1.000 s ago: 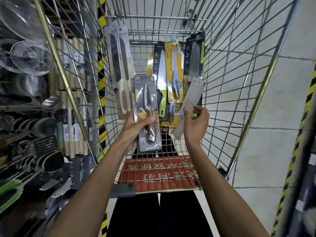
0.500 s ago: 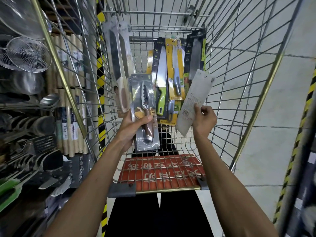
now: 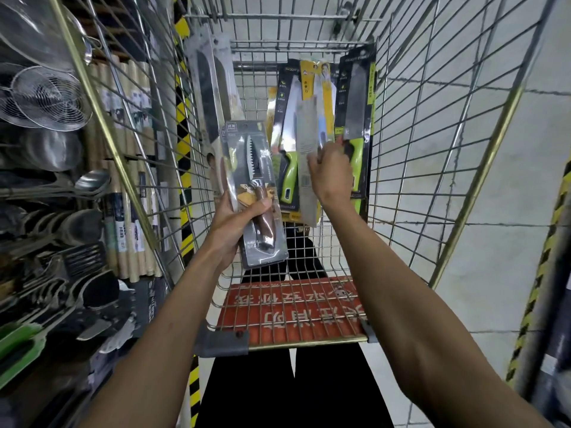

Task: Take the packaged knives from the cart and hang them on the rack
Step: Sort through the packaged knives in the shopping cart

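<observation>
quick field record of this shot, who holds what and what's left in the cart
left hand: grips serrated knife pack, upright
right hand: holds grey-backed pack, back facing camera
cart: green-handled knife packs and cleaver pack leaning at far end
left of cart: wire skimmer on shelving

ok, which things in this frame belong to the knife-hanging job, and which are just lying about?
Job: left hand gripping the serrated knife pack; right hand gripping the grey-backed pack; green-handled knife pack, cleaver pack and long knife packs in the cart.

Lying about: wire skimmers, ladle, labelled wooden rods, red seat flap.
</observation>
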